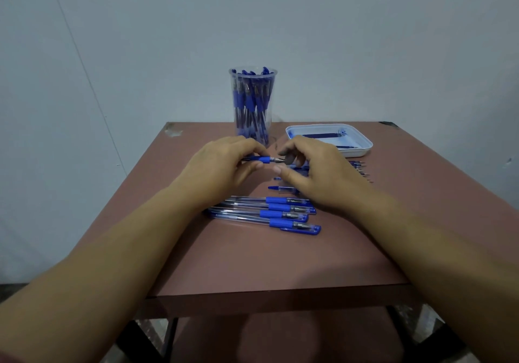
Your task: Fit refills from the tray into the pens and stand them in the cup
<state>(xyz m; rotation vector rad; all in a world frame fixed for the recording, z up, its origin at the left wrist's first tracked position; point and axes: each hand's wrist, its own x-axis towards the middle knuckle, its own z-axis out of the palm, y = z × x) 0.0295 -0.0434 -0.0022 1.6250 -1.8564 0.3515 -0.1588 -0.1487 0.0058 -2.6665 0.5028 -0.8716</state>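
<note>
Above the middle of the table my left hand [224, 163] grips a blue-grip pen [262, 159] by its barrel. My right hand [314, 163] pinches that pen's dark tip end from the right. Behind the hands stands a clear cup [252, 104] packed with several blue pens. To its right lies a white tray [356, 149] holding a few blue refills [323, 135]. Several clear pens with blue grips [269, 211] lie in a row on the table in front of my hands. More pens and small parts [362, 170] are partly hidden under my right hand.
The brown table [252, 259] ends at a near edge low in the view, with black legs below it. A pale wall rises right behind the table's far edge. The far left corner of the table shows chipped paint [174, 132].
</note>
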